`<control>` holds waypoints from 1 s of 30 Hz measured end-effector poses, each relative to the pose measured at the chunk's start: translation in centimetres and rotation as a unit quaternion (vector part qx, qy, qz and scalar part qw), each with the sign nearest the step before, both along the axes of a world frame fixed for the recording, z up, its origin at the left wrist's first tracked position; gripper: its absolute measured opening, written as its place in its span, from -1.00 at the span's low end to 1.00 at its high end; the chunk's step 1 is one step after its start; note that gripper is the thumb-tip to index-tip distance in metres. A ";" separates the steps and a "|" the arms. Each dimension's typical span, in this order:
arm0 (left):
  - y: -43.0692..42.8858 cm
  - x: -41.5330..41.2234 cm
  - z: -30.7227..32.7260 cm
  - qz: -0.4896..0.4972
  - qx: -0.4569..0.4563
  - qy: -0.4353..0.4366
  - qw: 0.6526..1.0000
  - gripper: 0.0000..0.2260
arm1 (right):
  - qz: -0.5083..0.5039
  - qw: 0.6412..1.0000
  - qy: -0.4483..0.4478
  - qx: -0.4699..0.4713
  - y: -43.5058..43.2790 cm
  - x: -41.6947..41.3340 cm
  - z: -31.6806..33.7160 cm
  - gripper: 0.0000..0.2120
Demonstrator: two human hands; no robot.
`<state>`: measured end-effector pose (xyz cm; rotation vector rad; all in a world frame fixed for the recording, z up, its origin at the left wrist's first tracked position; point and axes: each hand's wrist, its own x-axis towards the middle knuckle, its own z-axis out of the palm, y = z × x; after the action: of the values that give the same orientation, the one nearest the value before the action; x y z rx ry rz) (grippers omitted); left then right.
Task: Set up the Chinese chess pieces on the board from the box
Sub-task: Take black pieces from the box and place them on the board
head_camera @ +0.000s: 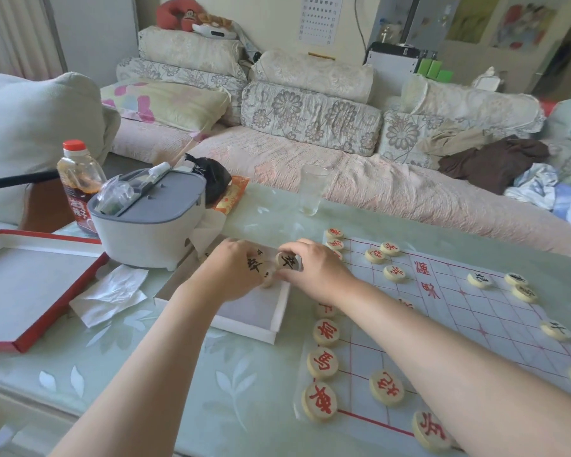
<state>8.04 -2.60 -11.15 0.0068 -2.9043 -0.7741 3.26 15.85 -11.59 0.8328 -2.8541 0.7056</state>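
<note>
Backed by a long floral-cushioned sofa (310, 166), a pale green leaf-patterned glass table (211, 374). Spread across its right side, a white paper board with red grid (475, 311), cream round wooden pieces (322, 363) along its edges. At left, a red-edged white box lid (30, 291); crowding just behind the shallow white cardboard box (254, 311), a grey-lidded white plastic tub (152, 232). Over the box, left hand (234, 268) and right hand (317, 268), each pinching a black-lettered piece (289, 261)

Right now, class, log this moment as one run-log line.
left hand: grips black-lettered piece | right hand: grips second black-lettered piece | both at box | board: partly set
</note>
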 end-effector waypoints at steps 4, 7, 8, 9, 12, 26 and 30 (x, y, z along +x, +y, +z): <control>4.9 0.0 1.3 -0.032 0.039 0.013 0.999 -0.63 | -0.045 0.999 -0.018 -0.010 5.1 0.8 0.6 -0.49; 9.5 -0.1 1.5 -0.066 0.075 0.007 0.995 -0.64 | -0.093 0.995 -0.026 -0.004 10.3 1.1 0.6 -0.53; 11.1 -0.2 1.5 -0.075 0.090 -0.002 0.993 -0.66 | -0.110 0.993 -0.031 -0.002 12.1 1.2 0.6 -0.54; 12.6 -0.3 1.6 -0.084 0.105 -0.011 0.991 -0.67 | -0.129 0.991 -0.037 0.003 14.0 1.2 0.7 -0.55; 17.0 -1.0 1.8 -0.115 0.127 -0.030 0.985 -0.69 | -0.190 0.980 -0.054 0.027 19.9 1.2 0.8 -0.54; 28.3 -0.6 -1.3 -0.176 0.183 -0.089 0.963 -0.56 | -0.284 0.954 -0.093 0.011 34.2 4.9 -0.4 -0.74; 28.5 -0.1 -1.7 -0.175 0.200 -0.113 0.957 -0.57 | -0.273 0.953 -0.120 0.059 33.8 4.9 -0.8 -0.77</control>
<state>7.98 25.86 -12.81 -0.4133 -2.9318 -1.5019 8.20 49.69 -12.35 -0.0655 -3.1342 0.5919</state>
